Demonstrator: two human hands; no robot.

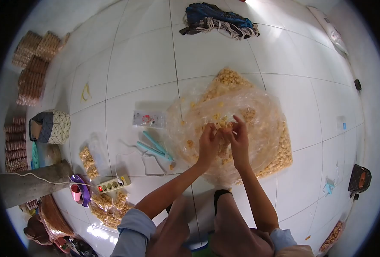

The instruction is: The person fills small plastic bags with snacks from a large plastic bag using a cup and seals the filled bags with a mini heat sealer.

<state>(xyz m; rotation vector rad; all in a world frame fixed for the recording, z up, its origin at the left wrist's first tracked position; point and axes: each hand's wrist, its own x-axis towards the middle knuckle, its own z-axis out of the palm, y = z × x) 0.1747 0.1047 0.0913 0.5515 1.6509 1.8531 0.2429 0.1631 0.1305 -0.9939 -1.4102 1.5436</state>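
A power strip (114, 185), then teal tongs (158, 147) lie on the floor (143, 85). Rightward, over the clear bag (260, 103) and snacks (216, 116), the left hand (209, 139) has fingers bunched, the right hand (239, 139) partly spread; I cannot tell whether either grips anything.

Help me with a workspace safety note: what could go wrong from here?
The turquoise straightener-like tongs lie right beside the large clear plastic bag; if they are hot, which I can't tell, they might melt it.

A smaller bag of snacks lies close by the power strip, whose red light is on; shifting it could knock the strip.

The left hand and right hand are over loose plastic, so snack pieces might spill.
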